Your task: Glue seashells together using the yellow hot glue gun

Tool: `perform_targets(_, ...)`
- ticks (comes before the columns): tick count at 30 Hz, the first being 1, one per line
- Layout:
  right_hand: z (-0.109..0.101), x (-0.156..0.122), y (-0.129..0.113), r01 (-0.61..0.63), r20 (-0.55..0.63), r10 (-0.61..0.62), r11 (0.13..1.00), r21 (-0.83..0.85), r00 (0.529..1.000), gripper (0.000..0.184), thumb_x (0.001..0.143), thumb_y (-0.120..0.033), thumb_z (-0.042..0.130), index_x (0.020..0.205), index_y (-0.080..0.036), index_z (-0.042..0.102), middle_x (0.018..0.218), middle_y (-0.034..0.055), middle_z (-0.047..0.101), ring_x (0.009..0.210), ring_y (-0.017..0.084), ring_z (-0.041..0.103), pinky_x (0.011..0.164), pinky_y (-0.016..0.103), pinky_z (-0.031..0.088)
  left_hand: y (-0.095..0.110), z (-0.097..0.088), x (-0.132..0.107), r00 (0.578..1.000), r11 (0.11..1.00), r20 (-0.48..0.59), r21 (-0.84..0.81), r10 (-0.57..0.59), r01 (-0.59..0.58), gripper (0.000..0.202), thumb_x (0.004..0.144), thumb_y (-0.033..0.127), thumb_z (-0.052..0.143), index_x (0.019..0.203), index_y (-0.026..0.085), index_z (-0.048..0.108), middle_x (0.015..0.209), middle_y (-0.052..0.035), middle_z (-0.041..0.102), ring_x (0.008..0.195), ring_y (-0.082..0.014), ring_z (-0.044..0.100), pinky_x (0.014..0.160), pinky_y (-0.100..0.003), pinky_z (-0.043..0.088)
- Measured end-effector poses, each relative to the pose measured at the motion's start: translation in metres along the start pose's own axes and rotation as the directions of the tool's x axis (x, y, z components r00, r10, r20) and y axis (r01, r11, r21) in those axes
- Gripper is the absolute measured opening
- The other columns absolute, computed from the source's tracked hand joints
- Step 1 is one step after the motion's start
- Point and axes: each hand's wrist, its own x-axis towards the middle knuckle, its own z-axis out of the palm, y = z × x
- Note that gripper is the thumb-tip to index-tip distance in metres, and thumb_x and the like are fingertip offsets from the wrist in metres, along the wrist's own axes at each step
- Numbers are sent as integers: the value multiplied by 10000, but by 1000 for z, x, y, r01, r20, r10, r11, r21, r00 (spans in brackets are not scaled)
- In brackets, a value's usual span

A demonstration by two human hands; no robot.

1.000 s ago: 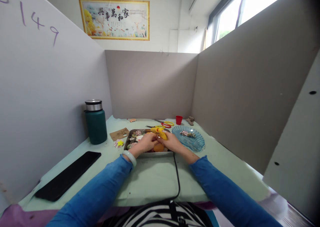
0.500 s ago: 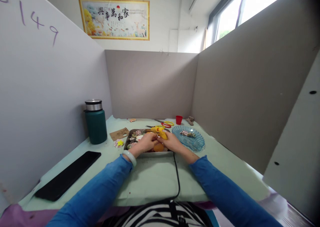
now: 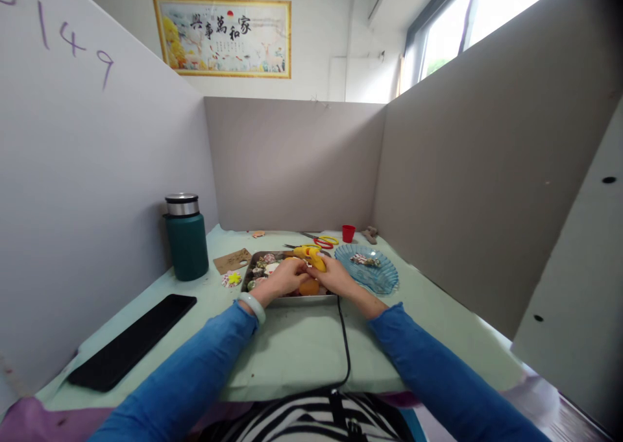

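My right hand (image 3: 333, 277) is wrapped round a yellow hot glue gun (image 3: 309, 254), its nozzle pointing to the left. A black cord (image 3: 346, 344) runs from below this hand toward the table's near edge. My left hand (image 3: 288, 277), with a pale bangle at the wrist, is closed, its fingertips meeting those of the right; whatever they pinch is hidden. Both hands are over a metal tray (image 3: 292, 301) of small decorative pieces (image 3: 257, 273). An orange round piece (image 3: 308, 287) lies in the tray below the hands.
A green bottle (image 3: 187, 244) and a black phone-like slab (image 3: 134, 341) are on the left. Brown card (image 3: 232, 261) and a flower-topped disc (image 3: 232, 278) lie beside the tray. Scissors (image 3: 324, 241), a red cup (image 3: 348, 233) and a blue plate (image 3: 389, 277) sit behind and right.
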Motion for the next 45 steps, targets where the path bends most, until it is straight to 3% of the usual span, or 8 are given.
perform_targets(21, 0, 0, 0, -7, -13, 6, 1000, -15, 1000, 336, 810, -401, 594, 1042, -166, 655, 965, 83, 710, 856, 242, 647, 751, 335, 478, 3, -1, 0, 1000, 999, -10, 47, 11, -10, 154, 780, 199, 524, 802, 137, 664, 827, -70, 698, 749, -176, 614, 682, -248, 451)
perform_targets(45, 1, 1, 2, 3, -9, -3, 1000, -19, 1000, 337, 816, -426, 590, 1019, -166, 658, 952, 74, 717, 842, 234, 653, 744, 335, 489, 1, 0, 0, 1000, 999, -3, 36, -5, 5, 159, 787, 206, 534, 811, 140, 677, 792, -59, 689, 713, -171, 593, 672, -252, 438)
